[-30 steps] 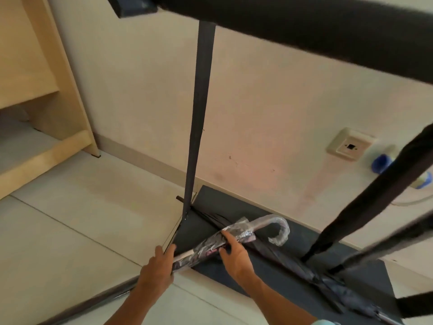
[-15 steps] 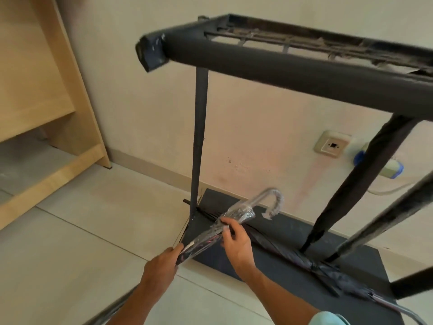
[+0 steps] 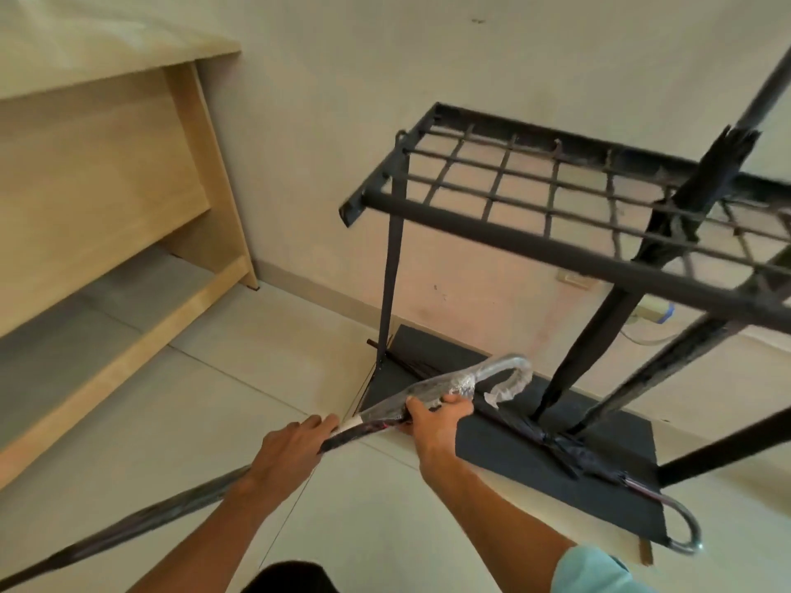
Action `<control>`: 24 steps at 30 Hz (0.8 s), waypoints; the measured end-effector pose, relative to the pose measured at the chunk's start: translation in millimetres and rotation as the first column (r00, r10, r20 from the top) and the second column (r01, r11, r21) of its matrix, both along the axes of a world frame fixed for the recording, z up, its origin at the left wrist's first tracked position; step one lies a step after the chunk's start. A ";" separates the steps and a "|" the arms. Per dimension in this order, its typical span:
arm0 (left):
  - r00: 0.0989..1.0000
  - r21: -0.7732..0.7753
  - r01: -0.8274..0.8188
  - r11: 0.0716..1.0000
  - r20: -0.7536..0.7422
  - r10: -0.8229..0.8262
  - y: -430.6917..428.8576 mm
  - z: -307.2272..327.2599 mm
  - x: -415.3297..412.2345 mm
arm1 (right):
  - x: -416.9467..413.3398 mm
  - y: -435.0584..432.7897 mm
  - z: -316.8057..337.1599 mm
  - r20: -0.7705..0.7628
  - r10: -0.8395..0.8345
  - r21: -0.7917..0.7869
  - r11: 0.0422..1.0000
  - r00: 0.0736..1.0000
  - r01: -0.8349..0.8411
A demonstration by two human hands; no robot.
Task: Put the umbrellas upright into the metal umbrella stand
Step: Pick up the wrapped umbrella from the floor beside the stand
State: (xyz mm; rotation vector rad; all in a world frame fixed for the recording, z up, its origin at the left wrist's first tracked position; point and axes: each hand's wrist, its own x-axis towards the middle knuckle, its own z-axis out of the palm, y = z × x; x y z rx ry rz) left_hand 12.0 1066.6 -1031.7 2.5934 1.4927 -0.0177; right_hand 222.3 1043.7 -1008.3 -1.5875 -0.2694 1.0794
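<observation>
The black metal umbrella stand [image 3: 483,217] rises on the right, with a grid top and a dark base plate [image 3: 505,453] on the floor. I hold a long dark umbrella [image 3: 145,513] whose hooked handle is wrapped in clear plastic. My right hand [image 3: 436,421] grips it just below the hook. My left hand [image 3: 291,447] grips its shaft lower down, and its tip runs off to the lower left. A second dark umbrella [image 3: 556,442] lies flat across the base plate, its metal hook at the right. A third dark umbrella [image 3: 702,186] stands through the grid on the right.
A light wooden desk [image 3: 107,186] with a low shelf fills the left side. The cream wall behind the stand carries a socket [image 3: 575,279] and a blue-and-white plug [image 3: 655,312]. Pale floor tiles stretch between the desk and the stand.
The view has pulled back and tilted down, so the stand's grid top now shows. Both hands have lifted the plastic-wrapped umbrella's handle end slightly off the base plate.
</observation>
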 end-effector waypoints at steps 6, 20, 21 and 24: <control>0.998 -0.076 0.007 0.997 -0.068 -0.012 -67.9 132.4 -28.8 | -18.2 -74.5 144.7 -0.357 -0.169 -0.142 0.982 0.919 0.125; 0.993 -0.149 0.117 0.982 0.002 -0.118 -159.0 432.9 9.1 | 6.5 -194.1 435.7 -0.321 -0.188 -0.063 0.982 0.928 0.177; 0.992 -0.109 0.121 0.987 0.032 -0.118 -157.9 449.2 18.9 | 15.2 -192.7 451.8 -0.318 -0.172 -0.031 0.985 0.933 0.171; 0.994 -0.120 0.038 0.992 0.110 -0.025 -144.3 485.9 49.5 | 44.0 -181.3 494.6 -0.305 -0.143 0.050 0.985 0.942 0.166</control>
